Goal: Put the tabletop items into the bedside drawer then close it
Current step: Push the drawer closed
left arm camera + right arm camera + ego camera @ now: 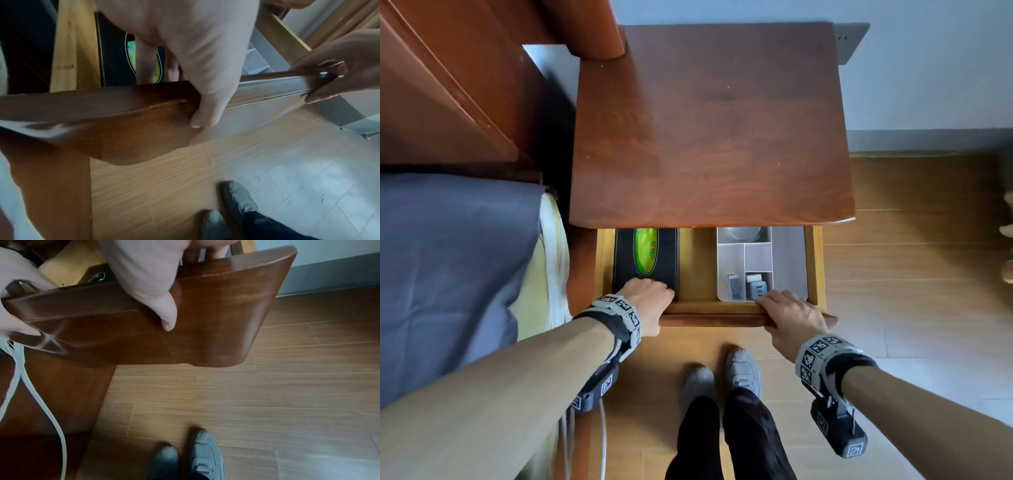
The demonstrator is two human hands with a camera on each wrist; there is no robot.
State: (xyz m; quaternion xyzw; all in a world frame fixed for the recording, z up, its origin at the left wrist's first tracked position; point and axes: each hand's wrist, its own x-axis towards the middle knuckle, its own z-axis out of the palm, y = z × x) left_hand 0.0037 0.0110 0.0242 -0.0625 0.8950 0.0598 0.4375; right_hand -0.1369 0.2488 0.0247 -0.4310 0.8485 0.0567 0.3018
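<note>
Wooden bedside drawer (739, 317) stands half open, left hand (650, 303) and right hand (792, 317) curled over its front; tissue box (645, 260) and organiser tray (789, 263) inside

The wooden drawer (709, 317) is standing partly open under the bedside bench (712, 126). Inside at its left a black tissue box (645, 262) with green wrapping is lying flat; at the right a grey divided tray (758, 253) is holding a charger (756, 289) and a small blue packet (734, 286).
</note>
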